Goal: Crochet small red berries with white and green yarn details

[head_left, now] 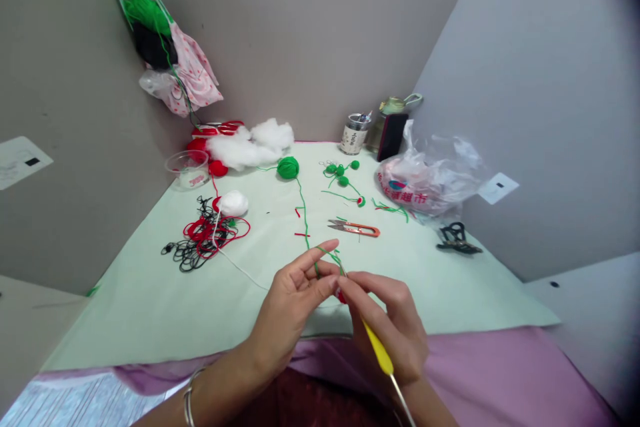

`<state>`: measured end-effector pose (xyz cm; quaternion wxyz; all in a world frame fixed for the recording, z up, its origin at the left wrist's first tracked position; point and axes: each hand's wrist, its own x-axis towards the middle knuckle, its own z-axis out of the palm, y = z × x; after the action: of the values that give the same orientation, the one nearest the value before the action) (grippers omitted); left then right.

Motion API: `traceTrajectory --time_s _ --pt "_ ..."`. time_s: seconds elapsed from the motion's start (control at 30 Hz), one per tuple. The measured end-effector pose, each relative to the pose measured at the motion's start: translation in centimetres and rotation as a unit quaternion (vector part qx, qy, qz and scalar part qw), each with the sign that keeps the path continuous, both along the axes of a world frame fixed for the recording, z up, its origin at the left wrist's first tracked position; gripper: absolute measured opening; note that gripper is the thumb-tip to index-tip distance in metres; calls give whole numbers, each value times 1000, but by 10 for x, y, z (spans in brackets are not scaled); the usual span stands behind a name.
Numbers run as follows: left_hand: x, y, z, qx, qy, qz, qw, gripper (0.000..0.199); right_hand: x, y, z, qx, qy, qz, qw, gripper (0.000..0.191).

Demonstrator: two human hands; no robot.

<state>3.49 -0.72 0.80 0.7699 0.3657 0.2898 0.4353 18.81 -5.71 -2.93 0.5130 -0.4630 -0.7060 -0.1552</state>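
My left hand [303, 287] pinches a small red crocheted piece [341, 295] between thumb and fingers, its index finger raised with green yarn [306, 227] running over it. Close against it on the right, my right hand [393, 320] grips a crochet hook with a yellow handle [377, 347]; the hook's thin tip meets the green yarn at the piece. Fingers cover most of the red piece. The green strand leads back to a green yarn ball [288, 167] at the middle rear of the table.
Orange-handled snips [354, 227] lie beyond my hands. Tangled black and red yarn [210, 237], a white yarn ball [233, 203] and stuffing [250, 145] are at left. Small green balls [343, 181], a plastic bag [425, 177], a black hair clip [457, 239] and a pen tin [354, 135] are at right.
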Motion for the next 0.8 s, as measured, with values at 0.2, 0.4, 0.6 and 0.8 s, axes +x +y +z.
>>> traceTrajectory --time_s 0.2,0.4,0.6,0.8 --pt "-4 0 2 -21 -31 -72 997 54 0 -2 -5 45 -11 -26 999 59" --pt "-2 5 -1 -73 -54 -84 992 54 -14 7 1 -3 215 75 974 47" --pt "-6 9 -1 -119 -46 -94 987 61 -6 13 3 -140 395 193 887 18" --pt "-12 12 1 -94 -18 -84 992 54 5 13 9 -172 486 210 831 17"
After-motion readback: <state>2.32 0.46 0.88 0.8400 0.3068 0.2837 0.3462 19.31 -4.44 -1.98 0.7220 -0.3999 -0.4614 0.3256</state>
